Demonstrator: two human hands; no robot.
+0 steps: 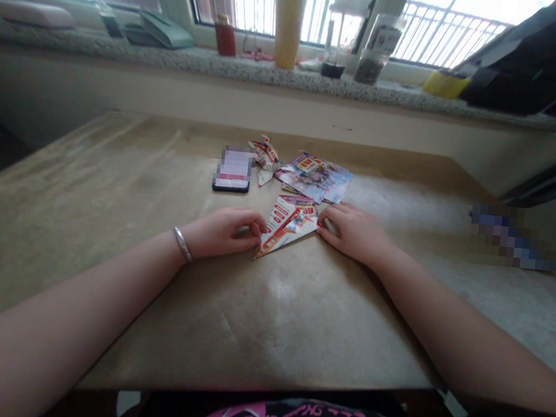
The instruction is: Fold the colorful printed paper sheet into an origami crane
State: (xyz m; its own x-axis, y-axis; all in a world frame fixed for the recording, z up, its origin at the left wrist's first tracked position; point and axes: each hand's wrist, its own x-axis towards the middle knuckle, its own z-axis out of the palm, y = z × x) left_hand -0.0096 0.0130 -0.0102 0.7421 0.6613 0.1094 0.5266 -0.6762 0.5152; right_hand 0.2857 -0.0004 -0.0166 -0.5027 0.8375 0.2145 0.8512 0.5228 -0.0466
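Note:
A sheet of printed, colourful paper (286, 228), folded to a pointed shape, lies on the table between my hands. My left hand (229, 231), with a silver bangle at the wrist, is closed with curled fingers at the paper's left edge. At the right corner, my right hand (355, 232) pinches the paper between thumb and fingers. Just beyond it are a stack of printed paper sheets (316, 177) and a folded paper figure (265, 157) made of similar paper. A phone (233, 169) with its screen lit lies to the left of the figure.
The table (158, 328) ends at a wall below a granite windowsill (184, 59). On the sill stand a yellow cylinder (288, 23), a red container (225, 37), clear containers (372, 60) and a large black object (523, 61). A blurred bluish item (511, 239) lies far right.

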